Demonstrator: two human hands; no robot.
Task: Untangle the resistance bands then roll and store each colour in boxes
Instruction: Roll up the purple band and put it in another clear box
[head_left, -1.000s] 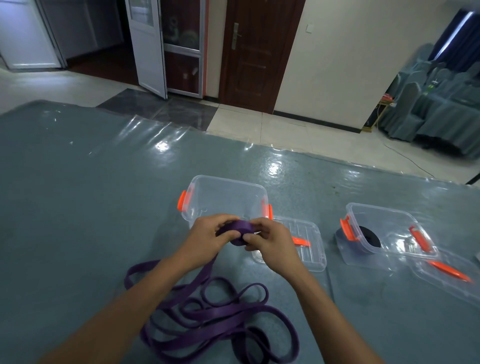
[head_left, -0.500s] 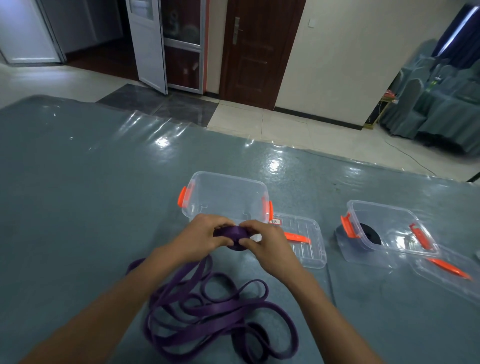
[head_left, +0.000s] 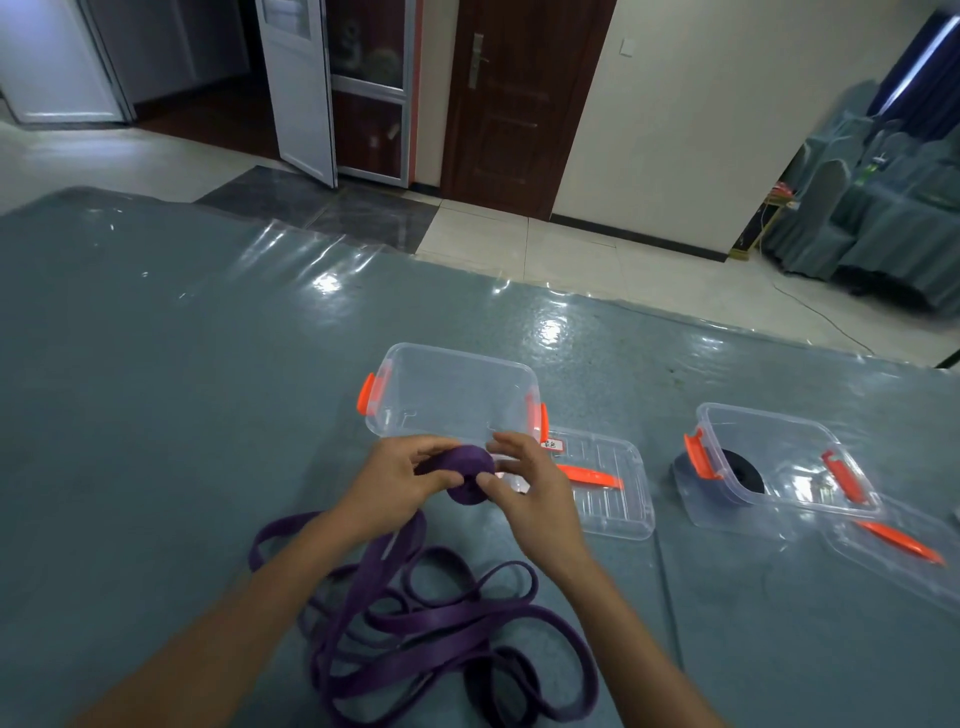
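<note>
A small purple roll (head_left: 467, 470) of resistance band sits between my two hands, just in front of an empty clear box (head_left: 452, 397) with orange clips. My left hand (head_left: 397, 480) grips the roll from the left. My right hand (head_left: 530, 486) pinches its right side with thumb and fingers. The rest of the purple band (head_left: 431, 629) lies in loose loops on the table below my forearms. A second clear box (head_left: 779, 462) to the right holds a rolled black band (head_left: 743, 473).
The lid (head_left: 605, 488) of the near box lies flat right beside it, with an orange handle. Another lid (head_left: 893, 545) lies by the right box. The table (head_left: 156, 415) has a grey-blue cloth under clear plastic. Floor and doors lie beyond the far edge.
The roll has turned a little between my hands and looks slightly larger. The loose loops on the table have shifted a bit toward me.
</note>
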